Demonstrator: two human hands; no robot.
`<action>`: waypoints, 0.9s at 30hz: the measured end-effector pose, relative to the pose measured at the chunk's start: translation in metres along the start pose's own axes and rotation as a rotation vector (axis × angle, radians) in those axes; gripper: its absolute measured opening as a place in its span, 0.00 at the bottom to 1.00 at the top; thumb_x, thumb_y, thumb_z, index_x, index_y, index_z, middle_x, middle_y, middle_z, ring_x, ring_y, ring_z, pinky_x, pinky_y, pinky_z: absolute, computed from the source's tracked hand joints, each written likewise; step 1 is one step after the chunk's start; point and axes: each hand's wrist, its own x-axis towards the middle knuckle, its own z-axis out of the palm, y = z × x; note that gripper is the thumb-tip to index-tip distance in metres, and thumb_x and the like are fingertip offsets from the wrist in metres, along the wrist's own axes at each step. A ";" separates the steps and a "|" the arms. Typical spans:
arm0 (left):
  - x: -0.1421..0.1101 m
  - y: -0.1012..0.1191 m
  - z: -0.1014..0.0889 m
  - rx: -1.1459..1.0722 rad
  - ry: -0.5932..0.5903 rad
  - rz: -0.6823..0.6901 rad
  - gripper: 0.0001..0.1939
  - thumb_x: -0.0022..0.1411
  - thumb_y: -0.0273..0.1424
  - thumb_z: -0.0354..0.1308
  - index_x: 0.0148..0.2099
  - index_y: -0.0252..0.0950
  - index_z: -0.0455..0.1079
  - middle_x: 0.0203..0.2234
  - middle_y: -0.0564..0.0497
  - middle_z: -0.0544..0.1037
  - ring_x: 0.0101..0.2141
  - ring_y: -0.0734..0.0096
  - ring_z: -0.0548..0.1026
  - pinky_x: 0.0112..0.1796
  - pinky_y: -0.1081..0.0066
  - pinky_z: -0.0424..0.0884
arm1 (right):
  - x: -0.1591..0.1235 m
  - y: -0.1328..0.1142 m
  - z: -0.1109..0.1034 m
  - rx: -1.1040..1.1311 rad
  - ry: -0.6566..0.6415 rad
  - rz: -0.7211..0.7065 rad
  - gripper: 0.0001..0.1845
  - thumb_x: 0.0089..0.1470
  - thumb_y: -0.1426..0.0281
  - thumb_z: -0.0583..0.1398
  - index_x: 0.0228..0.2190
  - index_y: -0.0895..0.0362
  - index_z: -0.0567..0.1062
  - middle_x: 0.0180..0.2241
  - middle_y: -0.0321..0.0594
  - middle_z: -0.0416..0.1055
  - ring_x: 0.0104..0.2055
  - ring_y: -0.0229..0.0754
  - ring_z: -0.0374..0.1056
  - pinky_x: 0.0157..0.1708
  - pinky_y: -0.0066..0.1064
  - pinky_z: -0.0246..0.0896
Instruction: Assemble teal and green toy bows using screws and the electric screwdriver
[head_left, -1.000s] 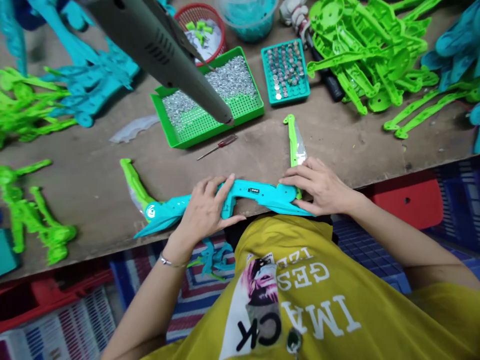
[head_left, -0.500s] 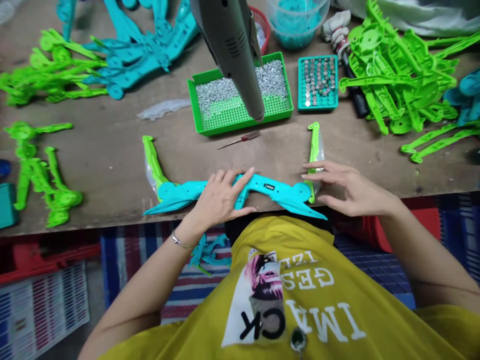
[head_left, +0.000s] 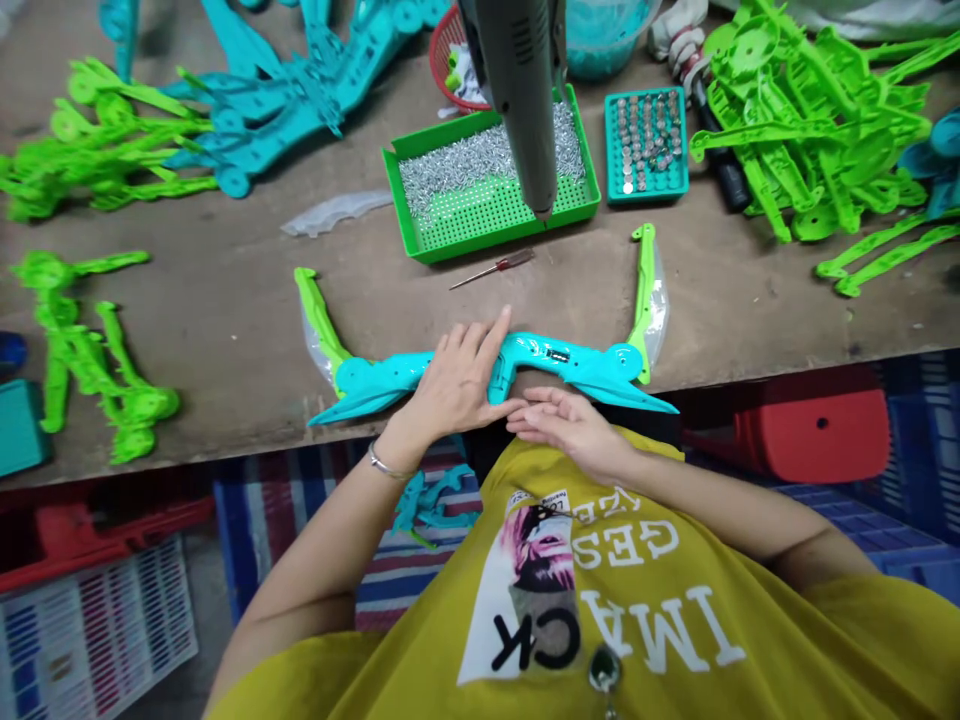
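Both hands are open: the left hand [head_left: 457,385] lies splayed on a turquoise plastic frame [head_left: 555,362], not gripping. The right hand [head_left: 574,428] rests relaxed and empty just nearer.

Lettering on the yellow T-shirt [head_left: 420,655], inverted in the head view. Large "IMACK" [head_left: 615,635]: "IMA" in white on the shirt, "CK" in black on the pale photo panel [head_left: 517,640]. Above it, smaller white "GES" [head_left: 626,545] and "IZE" [head_left: 600,512]. A small label at the panel's edge is too small to read.
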 end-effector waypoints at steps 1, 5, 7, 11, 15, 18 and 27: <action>0.000 -0.002 -0.003 -0.035 -0.015 0.016 0.58 0.62 0.57 0.55 0.76 0.26 0.32 0.57 0.30 0.68 0.51 0.41 0.67 0.53 0.45 0.65 | 0.001 0.001 0.003 0.019 0.014 0.012 0.22 0.51 0.67 0.70 0.46 0.55 0.72 0.38 0.39 0.80 0.43 0.39 0.79 0.52 0.36 0.73; 0.002 -0.007 -0.015 -0.155 -0.097 0.071 0.61 0.60 0.51 0.62 0.77 0.31 0.26 0.63 0.30 0.63 0.58 0.39 0.65 0.60 0.41 0.60 | 0.004 -0.003 0.009 -0.053 0.023 -0.022 0.26 0.54 0.67 0.68 0.53 0.55 0.68 0.34 0.36 0.80 0.35 0.37 0.78 0.40 0.32 0.74; 0.005 -0.008 -0.018 -0.190 -0.103 0.069 0.62 0.59 0.49 0.64 0.77 0.33 0.26 0.65 0.31 0.61 0.60 0.38 0.64 0.61 0.40 0.59 | 0.006 -0.007 0.008 -0.111 0.039 -0.074 0.26 0.55 0.67 0.67 0.53 0.56 0.68 0.33 0.36 0.79 0.32 0.37 0.77 0.37 0.31 0.74; 0.011 -0.005 -0.020 -0.225 -0.065 0.049 0.62 0.58 0.46 0.66 0.77 0.36 0.26 0.64 0.33 0.63 0.61 0.41 0.64 0.62 0.40 0.58 | 0.012 -0.010 0.007 -0.171 0.099 -0.178 0.22 0.52 0.68 0.68 0.49 0.56 0.73 0.34 0.35 0.77 0.34 0.36 0.75 0.40 0.31 0.74; 0.019 0.002 -0.024 -0.247 -0.009 0.050 0.62 0.58 0.42 0.67 0.77 0.38 0.26 0.60 0.37 0.66 0.58 0.45 0.66 0.62 0.42 0.59 | 0.013 -0.013 0.013 -0.143 0.154 -0.252 0.21 0.51 0.65 0.69 0.47 0.56 0.76 0.39 0.38 0.79 0.35 0.34 0.74 0.40 0.29 0.74; 0.021 0.008 -0.028 -0.272 0.010 0.044 0.64 0.55 0.42 0.69 0.77 0.41 0.25 0.60 0.38 0.65 0.57 0.46 0.66 0.60 0.43 0.62 | 0.014 -0.018 0.017 -0.146 0.185 -0.235 0.18 0.52 0.60 0.68 0.41 0.57 0.77 0.28 0.32 0.76 0.24 0.30 0.68 0.22 0.21 0.65; 0.058 -0.011 -0.035 -0.507 -0.150 -0.109 0.42 0.61 0.62 0.52 0.60 0.32 0.66 0.49 0.38 0.76 0.46 0.53 0.74 0.48 0.57 0.70 | 0.014 -0.020 0.021 -0.092 0.208 -0.215 0.16 0.47 0.58 0.70 0.31 0.57 0.77 0.18 0.26 0.69 0.15 0.28 0.61 0.13 0.20 0.49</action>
